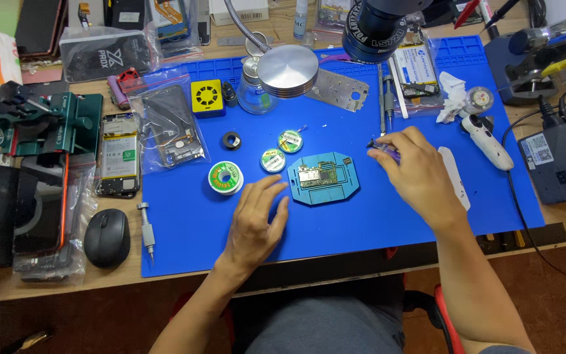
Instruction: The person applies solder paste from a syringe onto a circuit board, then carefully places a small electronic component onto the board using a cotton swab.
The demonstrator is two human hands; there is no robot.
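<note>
Holder (323,179), a teal octagonal plate with a circuit board (316,175) clamped in it, lies on the blue mat (361,223) between the two hands, just right of the left fingertips and just left and slightly below the right hand. The left hand (255,223) rests palm down on the mat, fingers spread loosely and stretched toward the holder's near left edge, close to it but not clearly touching; it grips nothing. The right hand (416,172) is curled, thumb and forefinger pinched on a thin tool (382,148) with a purple grip, most of it hidden by the fingers. The tool's dark tip sticks out past the knuckles to the left, above the holder's right corner and apart from it; its long axis runs roughly left to right. The board's long side also runs left to right, nearly square to the mat's front edge. Just beyond the left hand stands a solder spool (225,177), with two smaller reels (273,160) between it and the holder. A screwdriver (147,231) lies well left of the left hand, beside a black mouse (107,237). A white handheld tool (486,139) lies past the right hand.
</note>
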